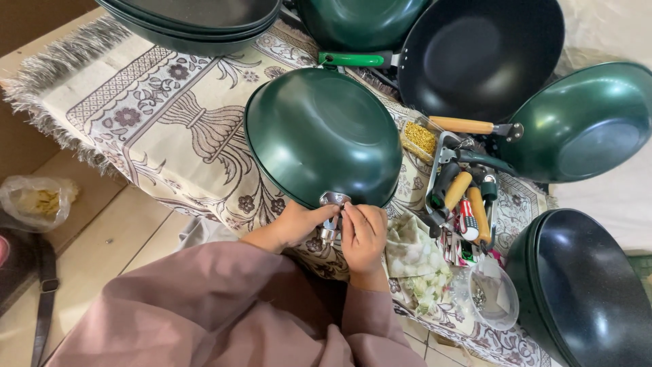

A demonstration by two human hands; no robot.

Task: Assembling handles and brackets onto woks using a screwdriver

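Observation:
A dark green wok (322, 132) lies upside down on the patterned cloth (163, 115), its metal handle bracket (333, 200) pointing toward me. My left hand (299, 221) pinches the bracket from the left side. My right hand (363, 234) closes its fingers on the same bracket from the right, covering a small metal part below it. Both arms wear mauve sleeves (224, 312).
More green and black woks (479, 51) ring the cloth: stacked at top left, at top centre, at right (584, 119) and at lower right (584, 289). Wooden-handled tools (468, 200), a tray of brass bits (420, 138), a clear plastic cup (492, 295) and a floral rag (414, 261) lie beside my right hand.

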